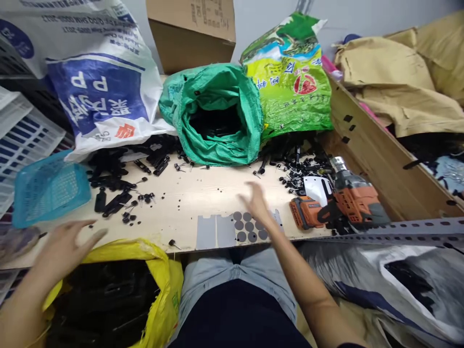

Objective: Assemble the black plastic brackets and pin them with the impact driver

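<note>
My left hand (70,246) hovers at the bench's left front, above the rim of a yellow sack (170,280) filled with dark parts; its fingers are apart and hold nothing. My right hand (256,203), a little blurred, is over the middle of the wooden bench (195,193), fingers spread, nothing in them. Just below it lie grey flat pieces and grey discs (249,226) at the front edge. Black plastic parts (112,203) are scattered on the left, and small black knobs with metal pins (290,179) on the right. A green sack (213,150) stands open behind, dark parts inside.
An orange cordless power tool (357,200) lies at the right, beside a wooden side board (384,145). A blue basket (52,186) sits at the left. Behind are a white-and-blue sack (105,92), a cardboard box (192,34) and a green printed bag (293,92).
</note>
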Demonstrator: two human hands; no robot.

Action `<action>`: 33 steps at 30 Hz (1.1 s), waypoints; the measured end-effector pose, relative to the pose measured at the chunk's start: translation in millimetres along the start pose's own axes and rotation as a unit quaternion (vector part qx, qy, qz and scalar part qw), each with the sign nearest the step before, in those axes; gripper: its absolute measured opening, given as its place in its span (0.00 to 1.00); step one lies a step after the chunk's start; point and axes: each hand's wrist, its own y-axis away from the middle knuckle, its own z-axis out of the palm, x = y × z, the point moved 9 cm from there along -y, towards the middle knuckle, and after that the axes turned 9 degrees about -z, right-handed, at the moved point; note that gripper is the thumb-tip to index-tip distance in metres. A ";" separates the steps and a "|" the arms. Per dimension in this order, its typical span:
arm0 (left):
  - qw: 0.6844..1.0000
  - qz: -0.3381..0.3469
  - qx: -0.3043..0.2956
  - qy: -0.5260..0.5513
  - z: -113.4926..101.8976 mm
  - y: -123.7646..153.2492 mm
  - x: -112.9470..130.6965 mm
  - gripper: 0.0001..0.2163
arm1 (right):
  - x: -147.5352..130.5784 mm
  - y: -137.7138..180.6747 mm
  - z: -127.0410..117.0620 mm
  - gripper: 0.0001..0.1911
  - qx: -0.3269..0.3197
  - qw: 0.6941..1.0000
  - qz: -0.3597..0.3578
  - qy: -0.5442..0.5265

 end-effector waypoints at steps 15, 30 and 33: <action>0.993 0.078 0.089 0.021 61.4 -106.8 99.6 0.29 | 245.3 -48.8 -131.3 0.37 0.300 0.862 0.354 0.207; 0.982 0.035 0.180 -0.043 123.0 -94.5 144.2 0.26 | 180.1 -55.2 -79.9 0.22 0.297 0.897 0.224 0.239; 0.981 0.069 0.177 -0.044 139.3 -79.9 173.2 0.27 | 168.4 -61.6 -63.7 0.19 0.286 0.905 0.215 0.230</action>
